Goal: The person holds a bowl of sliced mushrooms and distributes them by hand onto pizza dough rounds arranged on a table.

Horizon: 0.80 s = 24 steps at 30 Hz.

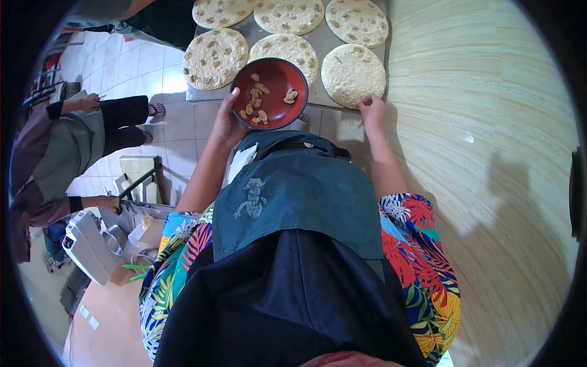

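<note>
My left hand [228, 125] grips a bowl [278, 82], red inside with a dark rim, by its near left edge. Several mushroom slices [257, 98] lie in the bowl. At the near edge of the closest right-hand pizza base [353, 76], my right hand [372, 111] has its fingers pinched together; whatever is between them is hidden. That base is spread with a pale, lumpy topping and shows a few mushroom pieces near its far edge. Other round bases, such as one at the left [215, 58], carry more slices. The bowl partly covers the middle base [287, 49].
The bases rest on a metal table [202, 95]. A pale patterned wall [465, 92] stands close on my right. To the left is another person [67, 137] in an apron, near a white scale-like appliance [88, 244] and a wooden table [110, 324].
</note>
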### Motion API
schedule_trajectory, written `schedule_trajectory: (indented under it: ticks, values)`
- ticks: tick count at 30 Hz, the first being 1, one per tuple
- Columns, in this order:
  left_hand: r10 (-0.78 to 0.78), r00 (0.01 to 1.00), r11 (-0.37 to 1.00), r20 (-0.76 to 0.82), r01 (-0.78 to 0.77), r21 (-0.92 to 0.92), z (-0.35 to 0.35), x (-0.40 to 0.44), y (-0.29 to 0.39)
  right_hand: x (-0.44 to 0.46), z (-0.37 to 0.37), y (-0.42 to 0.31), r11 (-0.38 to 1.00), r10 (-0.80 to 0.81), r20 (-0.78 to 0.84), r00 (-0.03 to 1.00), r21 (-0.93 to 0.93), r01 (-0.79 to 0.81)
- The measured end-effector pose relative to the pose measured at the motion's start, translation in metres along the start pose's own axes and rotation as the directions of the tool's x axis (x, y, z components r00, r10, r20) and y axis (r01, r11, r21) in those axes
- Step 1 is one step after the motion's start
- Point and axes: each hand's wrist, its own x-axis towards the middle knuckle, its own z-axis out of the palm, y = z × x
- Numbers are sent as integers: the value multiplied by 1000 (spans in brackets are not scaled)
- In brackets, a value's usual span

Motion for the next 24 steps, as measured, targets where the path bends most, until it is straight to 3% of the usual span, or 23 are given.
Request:
schedule_trajectory:
  ticks: [4,5,6,7,9,15,19,22,24]
  values:
    - [6,1000,1000,23,-6,-2,-2,-2,-1,5,-11,1,991,5,-5,1000,131,-4]
    - [12,1000,1000,19,-12,2,-3,-2,-2,10,-16,1,891,193,109,975,398,-221]
    - [14,1000,1000,20,-14,2,-4,-2,-3,14,-20,0,677,331,268,905,601,-425]
    - [10,1000,1000,21,-10,6,-6,-1,-4,18,-26,1,678,332,265,905,600,-424]
    - [7,1000,1000,25,-7,5,-4,0,-3,26,-41,-3,454,240,462,854,724,-519]
    - [-29,1000,1000,3,29,7,-3,-4,1,36,-62,-24,351,222,530,818,740,-574]
    - [4,1000,1000,10,-4,-5,-6,-3,0,45,-55,-29,330,196,539,819,750,-573]
    - [17,1000,1000,-10,-17,-19,-6,-7,3,51,-41,-40,393,181,550,816,720,-572]
    - [40,999,999,-22,-40,-16,-6,-8,3,55,-24,-49,624,158,511,845,612,-487]
